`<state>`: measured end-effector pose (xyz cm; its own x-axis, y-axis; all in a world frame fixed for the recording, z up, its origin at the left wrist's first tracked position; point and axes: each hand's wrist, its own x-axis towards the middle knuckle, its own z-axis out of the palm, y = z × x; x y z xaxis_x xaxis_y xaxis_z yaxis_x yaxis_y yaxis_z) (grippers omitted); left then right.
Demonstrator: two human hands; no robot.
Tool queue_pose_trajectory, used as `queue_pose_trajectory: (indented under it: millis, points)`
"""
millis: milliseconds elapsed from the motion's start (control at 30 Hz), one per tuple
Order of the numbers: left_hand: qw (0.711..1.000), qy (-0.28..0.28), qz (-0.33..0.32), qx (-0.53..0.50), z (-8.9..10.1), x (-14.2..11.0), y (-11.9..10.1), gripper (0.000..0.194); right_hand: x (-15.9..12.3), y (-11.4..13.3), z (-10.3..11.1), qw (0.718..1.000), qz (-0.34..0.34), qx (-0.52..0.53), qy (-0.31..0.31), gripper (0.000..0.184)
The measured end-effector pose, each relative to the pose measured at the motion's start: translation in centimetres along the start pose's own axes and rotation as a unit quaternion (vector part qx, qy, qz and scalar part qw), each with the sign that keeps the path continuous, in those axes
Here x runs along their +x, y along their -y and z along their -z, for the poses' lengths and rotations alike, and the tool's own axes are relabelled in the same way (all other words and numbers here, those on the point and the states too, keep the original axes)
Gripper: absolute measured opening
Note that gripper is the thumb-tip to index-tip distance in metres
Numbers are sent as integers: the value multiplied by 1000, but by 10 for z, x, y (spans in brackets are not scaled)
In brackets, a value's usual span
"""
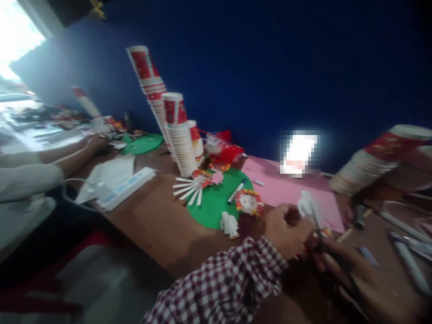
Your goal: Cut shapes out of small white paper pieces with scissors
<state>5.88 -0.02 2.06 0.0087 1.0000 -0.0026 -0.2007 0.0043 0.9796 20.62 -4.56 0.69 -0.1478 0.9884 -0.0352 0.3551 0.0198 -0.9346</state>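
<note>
My left hand point(288, 229), in a checked sleeve, is closed on a small white paper piece point(305, 203) above the pink sheet's lower edge. My right hand point(361, 279) is closed round the dark handles of a pair of scissors point(316, 217); their blades point up beside the paper. Blur hides the finer detail of its fingers. To the left of my hands are a white paper cut-out point(230, 225) and a red-and-yellow paper ring point(249, 202). They lie at the edge of a green paper disc point(205, 213).
Tall paper-cup stacks point(182, 148) stand by the blue wall, and another stack point(364, 164) leans at right. A marker point(236, 191) rests on the disc. The pink sheet point(270, 184) lies below a pixelated bright patch. Left are a power strip point(126, 189) and another person's arms point(74, 155).
</note>
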Motion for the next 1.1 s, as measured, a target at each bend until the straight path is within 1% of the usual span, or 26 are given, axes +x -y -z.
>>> queue_pose_trajectory:
  millis: [100, 133, 233, 400, 600, 900, 1000, 1100]
  points:
    - [1000, 6, 16, -16, 4, 7, -1, 18, 1, 17, -3, 998, 22, 16, 59, 29]
    - [999, 19, 32, -23, 5, 9, -1, 19, 2, 20, -3, 997, 31, 27, 61, 28]
    - [997, 30, 57, -39, 6, 14, 2, 20, 4, 23, -3, 994, 34, 66, 78, 26]
    - [997, 29, 66, -22, 7, 14, 6, 23, 2, 22, -2, 994, 34, 71, 76, 29]
    - [997, 36, 60, -24, 8, 14, 7, 23, 2, 27, 0, 993, 28, 82, 83, 30]
    - [991, 11, 101, -87, 5, 13, -1, 24, 4, 25, -3, 989, 23, 106, 97, 31]
    - [992, 1, 101, -81, 5, 14, -2, 24, 4, 24, -2, 990, 18, 98, 95, 31]
    - [993, 3, 92, -69, 5, 15, -1, 24, 3, 23, -2, 991, 16, 89, 98, 31]
